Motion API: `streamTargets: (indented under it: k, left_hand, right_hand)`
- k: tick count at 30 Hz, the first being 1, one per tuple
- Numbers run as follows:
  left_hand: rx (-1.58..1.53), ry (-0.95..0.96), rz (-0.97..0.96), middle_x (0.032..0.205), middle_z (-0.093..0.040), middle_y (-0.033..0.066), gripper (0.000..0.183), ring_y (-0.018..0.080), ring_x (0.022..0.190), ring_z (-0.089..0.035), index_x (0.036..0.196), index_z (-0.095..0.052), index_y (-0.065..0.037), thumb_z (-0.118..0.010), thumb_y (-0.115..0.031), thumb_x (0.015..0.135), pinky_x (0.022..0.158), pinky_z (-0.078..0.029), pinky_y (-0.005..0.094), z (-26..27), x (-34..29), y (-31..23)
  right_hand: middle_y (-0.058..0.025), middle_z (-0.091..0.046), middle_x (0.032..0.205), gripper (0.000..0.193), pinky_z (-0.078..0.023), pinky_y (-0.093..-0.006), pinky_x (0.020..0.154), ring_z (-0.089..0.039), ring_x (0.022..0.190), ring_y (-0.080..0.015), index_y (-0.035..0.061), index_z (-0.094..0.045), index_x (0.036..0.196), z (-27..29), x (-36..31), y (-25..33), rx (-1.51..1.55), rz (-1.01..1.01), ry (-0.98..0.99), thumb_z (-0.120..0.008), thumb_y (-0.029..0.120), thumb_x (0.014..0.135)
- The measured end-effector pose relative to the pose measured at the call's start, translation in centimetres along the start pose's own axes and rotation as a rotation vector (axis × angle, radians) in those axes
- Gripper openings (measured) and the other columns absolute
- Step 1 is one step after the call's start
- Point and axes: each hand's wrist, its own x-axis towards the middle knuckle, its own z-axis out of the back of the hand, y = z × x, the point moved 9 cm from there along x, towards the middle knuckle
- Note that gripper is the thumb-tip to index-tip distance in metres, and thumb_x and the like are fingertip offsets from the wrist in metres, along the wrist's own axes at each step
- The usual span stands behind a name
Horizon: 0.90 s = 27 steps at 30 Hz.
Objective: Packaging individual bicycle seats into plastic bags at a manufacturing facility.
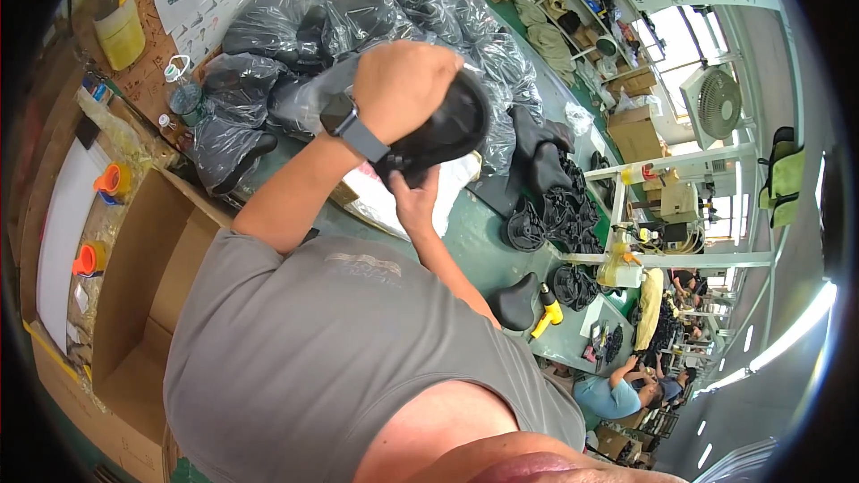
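Observation:
A black bicycle saddle (pixel 467 118) is held up in front of my chest, with a rounded rim and a darker hollow facing me. My left hand (pixel 404 85), with a watch on the wrist, is closed in a fist against the saddle; its fingertips and whatever they grip are hidden. Lower down, my right hand (pixel 416 201) grips the saddle's near end between thumb and fingers. Clear plastic (pixel 309 98) shows beside my left wrist. Behind lies a heap of dark saddles in clear plastic bags (pixel 358 9). A white and yellow package (pixel 376 197) lies under my hands.
On the green table (pixel 465 246) to the right are black saddle parts (pixel 568 206), a loose saddle (pixel 516 302) and a yellow power screwdriver (pixel 548 311). An open cardboard box (pixel 134 304) stands at left. Bottles (pixel 183 98) are at far left. A person (pixel 613 394) works farther right.

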Motion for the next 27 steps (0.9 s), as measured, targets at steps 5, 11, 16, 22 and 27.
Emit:
streamTargets:
  k: [5,11,16,22,27]
  left_hand:
    - [0.078,0.167,-0.216,0.082,-0.073,0.0128,0.015,0.0359,0.079,-0.072,0.091,-0.079,-0.009,-0.07,-0.021,0.09,0.066,-0.056,0.0461,2.2,-1.2,-3.1]
    - [0.173,0.466,-0.66,0.074,-0.072,0.0098,0.01,0.0323,0.072,-0.075,0.071,-0.072,-0.006,-0.074,-0.016,0.069,0.059,-0.058,0.0447,-1.0,-7.3,-7.4]
    - [0.032,-0.03,-0.502,0.088,-0.062,-0.0034,0.029,0.0185,0.087,-0.064,0.104,-0.071,-0.015,-0.08,-0.034,0.084,0.073,-0.051,0.0337,2.5,-11.8,-5.3]
    - [0.172,-0.061,-0.032,0.136,-0.063,0.0092,0.029,0.0321,0.136,-0.052,0.105,-0.076,-0.013,-0.084,-0.031,0.084,0.118,-0.033,0.0591,0.0,-14.0,3.8]
    - [0.107,-0.214,-0.164,0.105,-0.065,-0.0019,0.025,0.025,0.106,-0.063,0.104,-0.079,-0.017,-0.081,-0.011,0.08,0.099,-0.046,0.0482,-0.8,-12.8,3.3]
  right_hand:
    - [-0.016,-0.047,0.153,0.077,-0.049,-0.0425,0.109,-0.057,0.134,-0.0324,-0.0005,-0.038,0.154,-4.7,-0.3,3.5,-0.473,0.415,0.215,-0.076,-0.008,0.088]
    - [-0.0149,-0.065,0.133,0.05,-0.05,-0.046,0.105,-0.063,0.126,-0.0335,0.003,-0.061,0.138,-4.4,-1.9,4.4,-0.757,0.189,0.507,-0.077,0.013,0.092]
    - [-0.0063,-0.06,0.138,0.042,-0.05,-0.0396,0.108,-0.058,0.131,-0.0189,0.0101,-0.051,0.15,-0.8,-4.4,-1.9,0.187,-0.425,0.086,-0.059,0.018,0.109]
    - [-0.0134,-0.065,0.113,0.032,-0.057,-0.0398,0.072,-0.067,0.091,-0.0267,0.0058,-0.05,0.135,0.5,-4.8,0.0,0.611,-0.63,-0.164,-0.06,0.015,0.106]
    - [-0.0148,-0.064,0.126,0.054,-0.055,-0.038,0.093,-0.065,0.108,-0.0247,-0.0003,-0.042,0.15,3.0,-5.6,-1.6,-0.009,-0.382,-0.19,-0.064,0.004,0.101]
